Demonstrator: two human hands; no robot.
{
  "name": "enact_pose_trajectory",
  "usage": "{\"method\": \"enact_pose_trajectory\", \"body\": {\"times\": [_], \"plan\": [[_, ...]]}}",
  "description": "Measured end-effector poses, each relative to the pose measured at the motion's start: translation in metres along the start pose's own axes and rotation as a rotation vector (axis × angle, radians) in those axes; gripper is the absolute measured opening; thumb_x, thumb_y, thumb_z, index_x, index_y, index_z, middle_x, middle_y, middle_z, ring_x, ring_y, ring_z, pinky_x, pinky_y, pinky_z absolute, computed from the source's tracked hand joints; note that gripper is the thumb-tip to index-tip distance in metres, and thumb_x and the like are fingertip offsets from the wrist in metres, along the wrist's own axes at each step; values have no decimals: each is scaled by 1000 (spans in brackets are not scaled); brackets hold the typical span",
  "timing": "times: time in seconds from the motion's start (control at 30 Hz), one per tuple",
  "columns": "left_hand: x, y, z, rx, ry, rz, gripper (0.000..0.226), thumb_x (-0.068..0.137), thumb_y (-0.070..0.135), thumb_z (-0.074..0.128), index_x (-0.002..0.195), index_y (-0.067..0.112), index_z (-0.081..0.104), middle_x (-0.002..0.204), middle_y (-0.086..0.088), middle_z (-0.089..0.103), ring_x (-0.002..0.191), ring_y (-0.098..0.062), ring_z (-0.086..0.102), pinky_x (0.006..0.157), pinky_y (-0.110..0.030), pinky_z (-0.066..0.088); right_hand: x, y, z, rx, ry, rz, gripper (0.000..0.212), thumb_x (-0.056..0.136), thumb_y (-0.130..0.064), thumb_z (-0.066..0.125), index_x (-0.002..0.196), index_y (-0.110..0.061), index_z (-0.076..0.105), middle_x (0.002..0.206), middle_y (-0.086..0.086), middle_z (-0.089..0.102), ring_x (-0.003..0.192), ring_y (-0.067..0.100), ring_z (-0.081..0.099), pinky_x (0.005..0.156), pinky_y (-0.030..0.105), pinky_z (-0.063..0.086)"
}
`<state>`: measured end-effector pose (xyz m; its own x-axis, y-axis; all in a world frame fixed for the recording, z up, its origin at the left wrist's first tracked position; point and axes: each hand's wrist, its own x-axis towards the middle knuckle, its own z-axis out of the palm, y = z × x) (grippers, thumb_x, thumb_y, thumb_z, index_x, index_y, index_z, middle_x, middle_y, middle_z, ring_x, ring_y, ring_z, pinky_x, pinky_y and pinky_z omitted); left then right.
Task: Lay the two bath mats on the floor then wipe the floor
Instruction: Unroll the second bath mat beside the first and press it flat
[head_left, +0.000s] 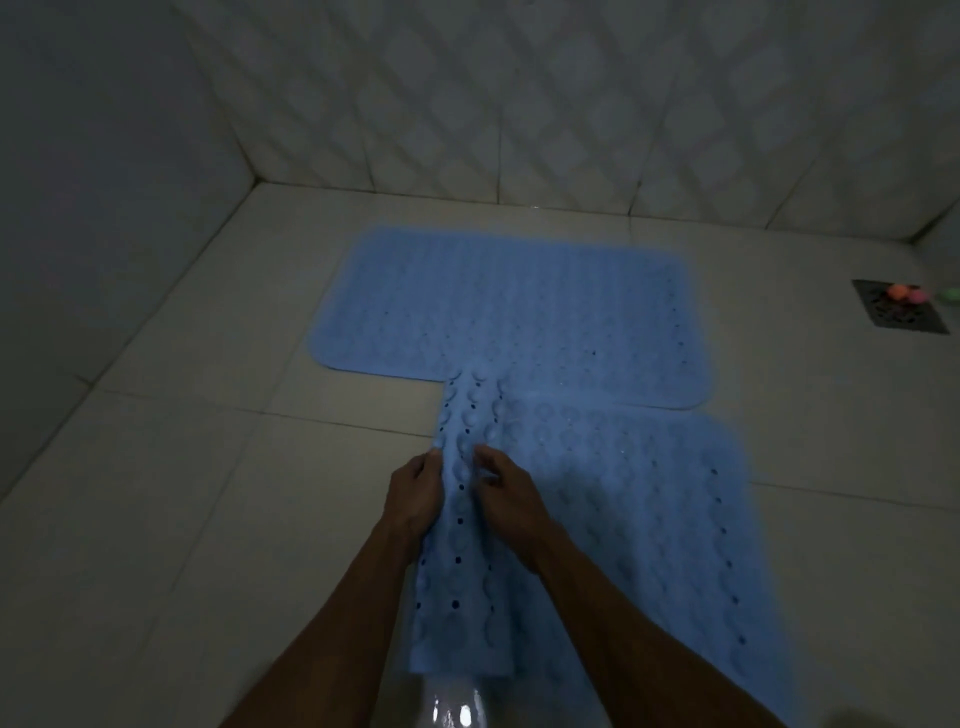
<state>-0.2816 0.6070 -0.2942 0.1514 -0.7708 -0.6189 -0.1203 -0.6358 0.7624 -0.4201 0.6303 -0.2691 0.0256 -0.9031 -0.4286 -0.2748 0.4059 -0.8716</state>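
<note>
One blue bath mat (514, 306) lies flat on the tiled floor near the far wall. A second blue bath mat (639, 519) lies nearer me, its far end overlapping the first. Its left part is still folded over into a raised strip showing suction cups and holes. My left hand (413, 493) grips the left side of that folded strip. My right hand (506, 493) grips its right side, fingers curled into the fold. Both forearms reach in from the bottom of the view.
Pale floor tiles (208, 467) spread to the left of the mats. Tiled walls (519, 104) close the corner at the back and left. A metal floor drain (898, 306) with small coloured objects on it sits at the right. Something shiny (452, 706) shows at the bottom edge.
</note>
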Motion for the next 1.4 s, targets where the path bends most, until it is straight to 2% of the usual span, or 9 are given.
{"method": "enact_pose_trajectory", "body": {"times": [0.13,0.27,0.33,0.5,0.67,1.0,1.17,1.3,1.4], "plan": [[6,-3,-8,73,51,-50,48,101,45,42,111,8,71,112,-12,70,97,-29,67,94,-43,55,4,3,12,-85,74,9,37,94,-15,54,131,-20,55,132,1,57,119,17,56,106,35,44],[-1,4,-14,280,137,120,47,103,47,39,97,13,71,107,-9,71,102,-29,65,92,-38,52,6,11,16,-261,209,25,60,92,-21,60,147,-16,37,147,8,41,135,25,39,112,32,28],[-2,7,-13,328,108,152,46,102,50,44,116,15,70,119,-9,70,110,-28,63,98,-39,50,9,9,22,-152,203,87,66,93,-27,60,150,-18,30,151,7,39,136,26,40,115,38,31],[2,18,-29,409,191,192,52,104,48,40,137,12,58,135,-13,62,124,-32,57,102,-33,43,24,10,26,71,205,56,47,98,-21,53,143,-21,42,128,5,58,115,23,58,100,40,47],[7,15,-56,436,205,178,63,101,55,41,146,11,47,141,-13,57,127,-30,55,104,-33,42,32,4,43,-63,26,70,42,101,-22,47,142,-18,45,140,9,51,127,25,51,104,33,40],[19,2,-86,476,251,345,44,102,31,53,139,7,50,123,-4,62,101,-12,57,77,-15,37,60,-21,95,-102,-110,7,45,99,-5,45,143,-3,41,142,8,47,131,21,45,109,24,33],[34,-10,-109,428,433,366,49,102,40,47,142,13,48,125,-15,61,113,-30,60,94,-39,50,79,-23,109,-126,-128,-35,46,92,7,45,137,-1,47,139,16,52,130,29,49,106,26,37],[46,-20,-123,540,291,463,63,93,64,46,132,16,58,122,-5,64,111,-23,63,90,-39,54,87,-30,109,-174,-140,-95,46,95,5,43,140,-5,45,135,7,53,125,20,50,98,15,34],[45,-13,-136,724,275,390,69,92,60,41,146,18,45,138,-11,52,122,-29,52,97,-45,49,94,-31,106,-260,-158,-97,54,95,2,45,148,-6,36,146,9,45,135,22,43,100,10,25]]}}
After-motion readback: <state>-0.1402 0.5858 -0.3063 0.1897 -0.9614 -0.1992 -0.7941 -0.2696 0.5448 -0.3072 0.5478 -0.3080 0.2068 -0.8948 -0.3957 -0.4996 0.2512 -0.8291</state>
